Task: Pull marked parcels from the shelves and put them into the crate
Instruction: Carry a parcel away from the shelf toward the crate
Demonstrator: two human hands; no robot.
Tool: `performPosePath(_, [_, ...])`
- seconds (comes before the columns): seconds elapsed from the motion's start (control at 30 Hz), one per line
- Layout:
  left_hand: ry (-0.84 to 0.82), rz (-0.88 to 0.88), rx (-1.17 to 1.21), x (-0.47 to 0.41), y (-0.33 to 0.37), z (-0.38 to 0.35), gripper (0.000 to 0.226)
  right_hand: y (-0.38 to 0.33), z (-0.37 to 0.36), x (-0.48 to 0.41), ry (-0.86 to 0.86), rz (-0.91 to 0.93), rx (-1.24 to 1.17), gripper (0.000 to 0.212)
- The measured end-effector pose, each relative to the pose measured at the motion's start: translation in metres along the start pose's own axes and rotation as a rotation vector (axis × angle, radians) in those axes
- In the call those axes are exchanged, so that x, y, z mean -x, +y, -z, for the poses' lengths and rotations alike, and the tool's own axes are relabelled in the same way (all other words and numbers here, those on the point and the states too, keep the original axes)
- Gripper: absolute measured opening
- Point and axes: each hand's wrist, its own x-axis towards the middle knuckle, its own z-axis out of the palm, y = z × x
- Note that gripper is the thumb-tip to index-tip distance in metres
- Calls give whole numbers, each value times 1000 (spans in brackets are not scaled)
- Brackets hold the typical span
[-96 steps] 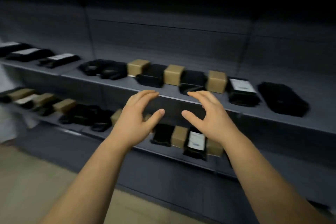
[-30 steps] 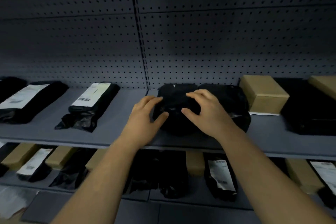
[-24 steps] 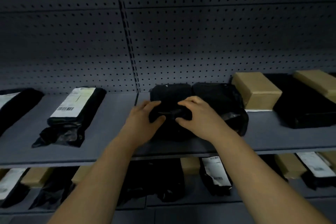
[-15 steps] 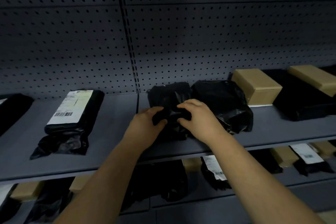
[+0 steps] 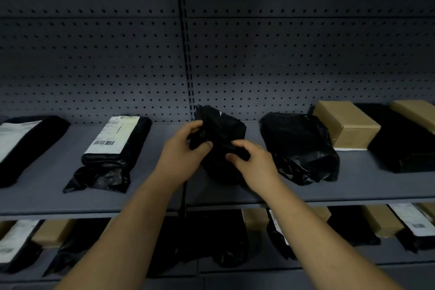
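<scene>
Black crinkly film suggests the parcel (image 5: 221,134) is soft, light and slippery, best bunched at its edges. Both hands grip it so, tilted up on the shelf (image 5: 153,183): left hand (image 5: 183,155) pinching the upper corner, right hand (image 5: 254,162) curled on the front. 1 loose bag (image 5: 299,148) lies near on its right and a labelled bag (image 5: 113,146) well left; neither seems to block the pull.

Dim, bluish light leaves the black parcels nearly featureless, with dark corners and slight wide-angle bending.

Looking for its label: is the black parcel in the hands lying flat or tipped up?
Tipped up. Left hand and right hand grip the black parcel, its far end raised off the shelf.
</scene>
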Motion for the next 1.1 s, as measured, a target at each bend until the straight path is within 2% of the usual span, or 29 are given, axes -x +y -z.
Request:
performPosePath(0.17, [-62, -33, 69, 3, 13, -4, 53, -2, 14, 3, -92, -83, -98, 17])
performPosePath(0.27, [-52, -114, 57, 5, 16, -13, 56, 0, 26, 3, -122, -88, -56, 27])
performPosePath(0.33, [-62, -163, 73, 5, 18, -21, 56, -2, 37, 3, -68, -55, -87, 37])
performPosePath(0.43, [-124, -129, 166, 6, 19, -31, 54, -9, 55, 2, 17, 46, -154, 40])
performPosePath(0.53, [-182, -91, 280, 5, 19, -39, 56, -14, 65, -1, -31, 61, -48, 38])
performPosePath(0.6, [-169, -66, 366, 6, 23, -43, 54, -14, 66, -3, -68, 45, 30, 39])
performPosePath(0.8, [-57, -78, 465, 6, 26, -48, 56, -17, 62, -7, -71, -51, -4, 34])
performPosePath(0.87, [3, -90, 404, 5, 23, -45, 50, -19, 58, -7, -49, -84, -43, 30])
performPosePath(0.93, [36, -74, 177, 5, 18, -42, 44, -19, 56, -8, -9, -130, -103, 30])
performPosePath(1.03, [-61, -60, -87, 6, 9, -45, 49, -19, 55, -8, 50, -146, -178, 26])
performPosePath(1.1, [-121, -64, -142, 8, 7, -50, 59, -18, 55, -8, 56, -140, -193, 27])
